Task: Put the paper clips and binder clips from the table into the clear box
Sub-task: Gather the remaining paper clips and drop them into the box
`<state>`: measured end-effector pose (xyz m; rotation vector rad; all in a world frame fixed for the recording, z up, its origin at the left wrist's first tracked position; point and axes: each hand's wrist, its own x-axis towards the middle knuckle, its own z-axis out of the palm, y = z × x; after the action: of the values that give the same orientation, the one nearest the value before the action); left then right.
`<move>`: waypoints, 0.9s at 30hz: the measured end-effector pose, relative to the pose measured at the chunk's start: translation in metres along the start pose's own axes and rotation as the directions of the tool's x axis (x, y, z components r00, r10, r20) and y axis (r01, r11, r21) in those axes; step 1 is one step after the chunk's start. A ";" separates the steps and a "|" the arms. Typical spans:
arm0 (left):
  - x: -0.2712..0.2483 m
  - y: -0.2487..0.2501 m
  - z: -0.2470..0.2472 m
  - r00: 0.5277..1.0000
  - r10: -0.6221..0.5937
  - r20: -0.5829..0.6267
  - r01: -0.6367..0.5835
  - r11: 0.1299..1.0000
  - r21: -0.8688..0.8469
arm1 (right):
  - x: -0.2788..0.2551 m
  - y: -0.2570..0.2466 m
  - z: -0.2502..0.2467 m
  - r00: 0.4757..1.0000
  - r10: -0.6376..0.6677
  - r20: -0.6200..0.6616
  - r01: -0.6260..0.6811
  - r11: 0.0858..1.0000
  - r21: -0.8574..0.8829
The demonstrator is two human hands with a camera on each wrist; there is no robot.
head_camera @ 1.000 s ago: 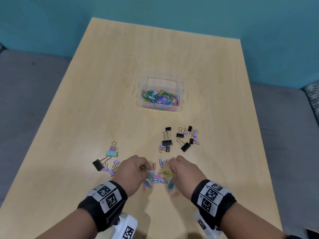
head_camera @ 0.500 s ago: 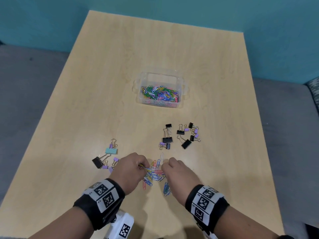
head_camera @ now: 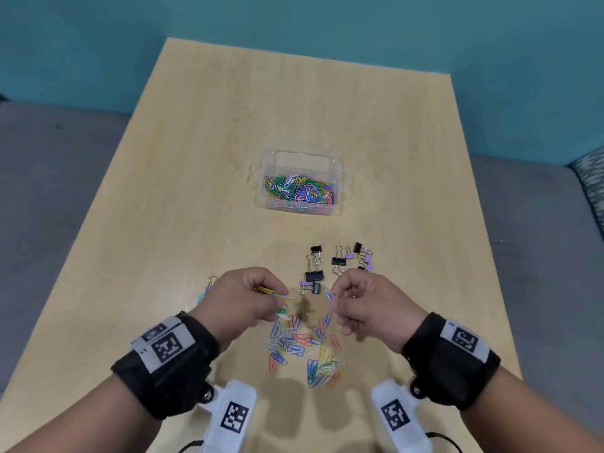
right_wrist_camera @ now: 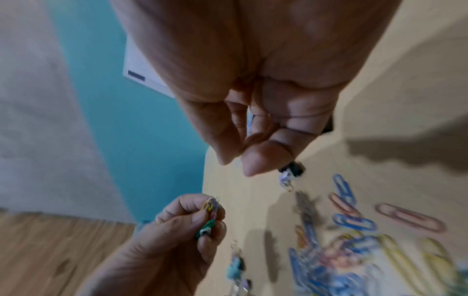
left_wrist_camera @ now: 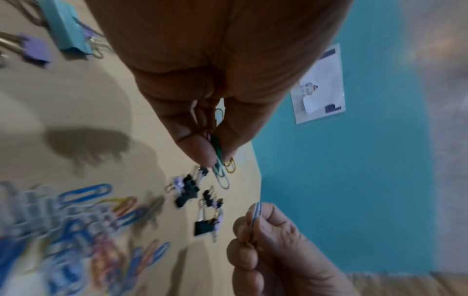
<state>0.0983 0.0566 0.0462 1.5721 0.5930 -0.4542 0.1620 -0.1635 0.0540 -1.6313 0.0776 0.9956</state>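
Left hand [head_camera: 242, 299] fingers pinch several paper clips [head_camera: 277, 294]; right hand [head_camera: 366, 305] fingers pinch a few. Both have lifted off the bench [head_camera: 196, 191] since a moment ago, ready to carry. Clear box [head_camera: 341, 178] waits at 12 o'clock; binder clips [head_camera: 315, 276] remain.

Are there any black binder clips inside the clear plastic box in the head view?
No, the clear plastic box holds only coloured paper clips; the black binder clips lie on the wooden table.

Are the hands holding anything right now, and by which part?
Both pinch paper clips between thumb and fingertips: the left hand a small bunch with ends sticking out, the right hand a few clips.
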 end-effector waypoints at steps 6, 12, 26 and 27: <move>0.031 0.062 -0.015 0.993 0.088 -0.082 -0.101 0.979 -0.175 | 0.032 -0.059 -0.015 0.983 -0.166 -0.082 0.166 0.986 -0.007; 0.096 0.126 -0.027 0.954 0.215 -0.210 -0.227 0.973 -0.039 | 0.097 -0.120 -0.029 0.926 -0.320 -0.200 0.237 0.905 -0.352; 0.086 0.116 -0.058 0.885 0.428 -0.185 -0.224 0.739 0.636 | 0.069 -0.113 -0.052 0.840 -0.522 -0.149 0.119 0.444 -0.888; 0.070 0.100 -0.056 0.871 0.462 -0.166 -0.246 0.704 0.667 | 0.054 -0.094 -0.048 0.844 -0.525 -0.107 0.158 0.434 -0.887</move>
<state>0.2121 0.1163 0.0869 2.3915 0.3637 -0.0764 0.2732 -0.1484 0.0912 -2.6172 -0.6015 0.3258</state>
